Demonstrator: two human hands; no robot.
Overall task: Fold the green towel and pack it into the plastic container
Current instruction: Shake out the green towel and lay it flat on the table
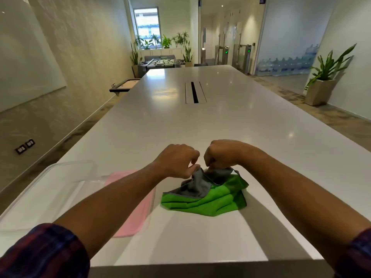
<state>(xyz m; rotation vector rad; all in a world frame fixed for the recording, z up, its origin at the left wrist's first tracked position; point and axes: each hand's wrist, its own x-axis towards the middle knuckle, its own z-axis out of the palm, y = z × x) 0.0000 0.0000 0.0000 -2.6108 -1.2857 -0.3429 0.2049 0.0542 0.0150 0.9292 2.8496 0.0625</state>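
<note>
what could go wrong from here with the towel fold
Both hands, left and right, pinch only the towel at its grey far edge, close together, so it may bunch instead of folding flat. The pink cloth lies between towel and container, so it could get dragged along.

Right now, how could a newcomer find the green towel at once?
Start at the near end of the long white table. Both hands pinch a crumpled cloth there, right of a flat pink cloth. That is the towel: bright green with a grey underside.
</note>
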